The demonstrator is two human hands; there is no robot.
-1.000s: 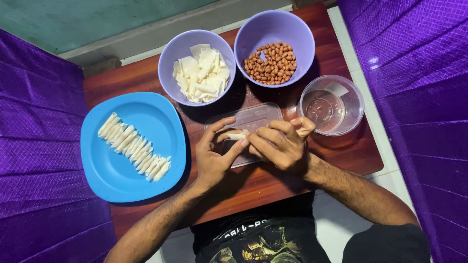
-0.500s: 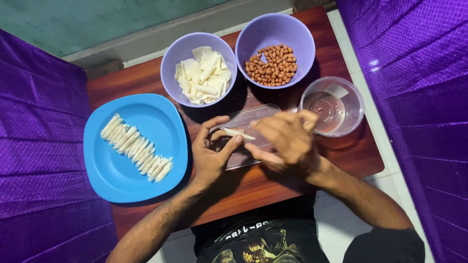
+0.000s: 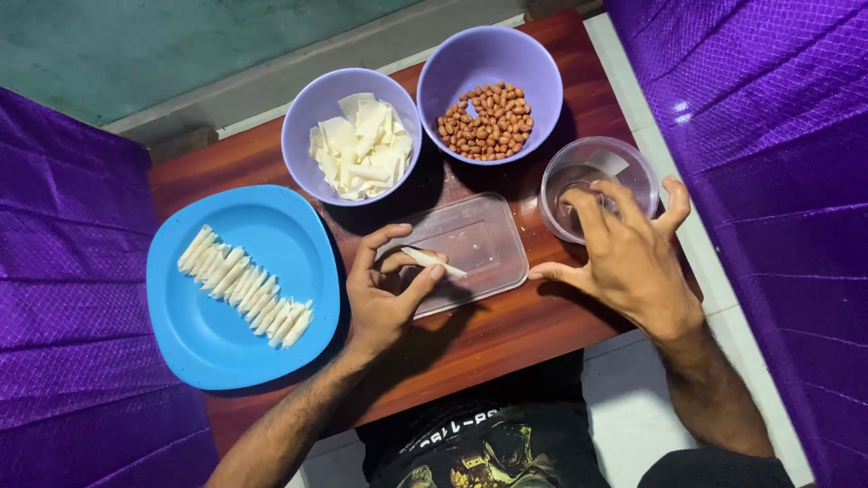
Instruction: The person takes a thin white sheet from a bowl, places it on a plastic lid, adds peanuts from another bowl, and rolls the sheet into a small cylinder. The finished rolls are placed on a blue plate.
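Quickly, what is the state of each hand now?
Left hand: closed on a white roll.
Right hand: open, empty, fingers over the clear cup.

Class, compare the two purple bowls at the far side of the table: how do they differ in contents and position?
The left purple bowl holds flat, pale white pieces; the right purple bowl holds small reddish-brown nuts. The left bowl sits nearer the blue plate, the right bowl nearer the clear round container. Both are round, the same purple, and untouched by either hand.

wooden table (image 3: 506, 339), blue plate (image 3: 298, 244), bowls, containers
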